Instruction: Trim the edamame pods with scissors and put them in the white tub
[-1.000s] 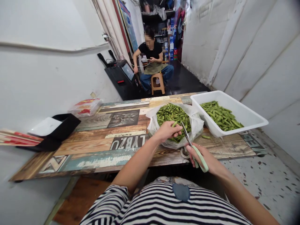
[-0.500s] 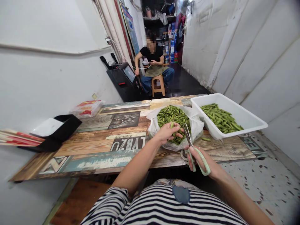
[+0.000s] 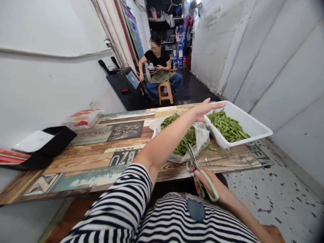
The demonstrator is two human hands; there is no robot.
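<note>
My left hand (image 3: pixel 205 109) is stretched over the near left rim of the white tub (image 3: pixel 255 125), its fingers spread. A green pod (image 3: pixel 213 117) hangs just below the fingers, above the pods (image 3: pixel 231 126) lying in the tub. My right hand (image 3: pixel 209 182) grips green-handled scissors (image 3: pixel 192 156), their blades pointing up and left towards the plastic bag (image 3: pixel 202 136). More green pods (image 3: pixel 186 138) fill the open bag, partly hidden by my left forearm. One loose pod (image 3: pixel 212 148) lies on the table between bag and tub.
The patterned wooden table (image 3: pixel 93 152) spans the view. At its left are a black holder (image 3: pixel 54 148) with red-and-white wrapped sticks (image 3: pixel 14 157) and a plastic package (image 3: pixel 82 118). Beyond it a person (image 3: pixel 160 67) sits on a stool (image 3: pixel 165 93) beside a black machine (image 3: pixel 126 86).
My left hand has moved from over the bag to the tub on the right, and its fingers have spread. The scissor blades have closed, still in my right hand. The view has shifted slightly.
</note>
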